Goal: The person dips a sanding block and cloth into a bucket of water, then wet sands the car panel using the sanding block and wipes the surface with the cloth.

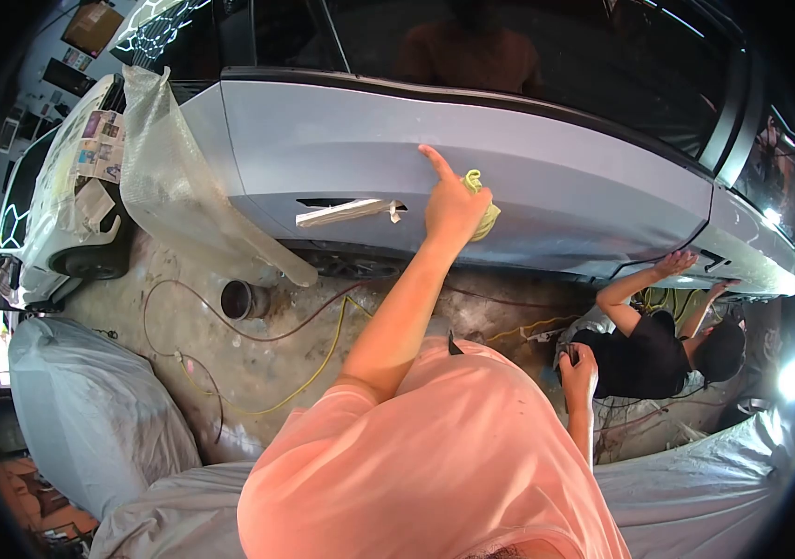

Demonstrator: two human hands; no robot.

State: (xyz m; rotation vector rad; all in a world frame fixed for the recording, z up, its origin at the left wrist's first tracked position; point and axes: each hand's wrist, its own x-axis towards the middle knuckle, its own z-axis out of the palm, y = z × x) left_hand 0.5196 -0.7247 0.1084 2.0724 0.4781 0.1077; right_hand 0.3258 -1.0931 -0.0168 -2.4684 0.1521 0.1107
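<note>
My left hand (pixel 454 207) reaches up to the car door (pixel 565 172). Its index finger points out at the grey-blue panel, while the other fingers are closed around a crumpled yellow-green cloth (pixel 484 216). Whether the fingertip touches the paint, I cannot tell. Left of that hand, masking paper (pixel 349 212) covers part of the door-handle opening. My right hand (pixel 580 367) is low at my side, its fingers curled round a small dark object (pixel 571 353) whose kind does not show.
At right a co-worker (pixel 644 354) crouches with hands on the car's lower side. Plastic sheeting (pixel 174 158) hangs off the car at left. Hoses (pixel 323 359) and a dark bucket (pixel 244 300) are on the floor. Grey covers (pixel 90 401) drape things behind me; a white car (pixel 62 205) stands left.
</note>
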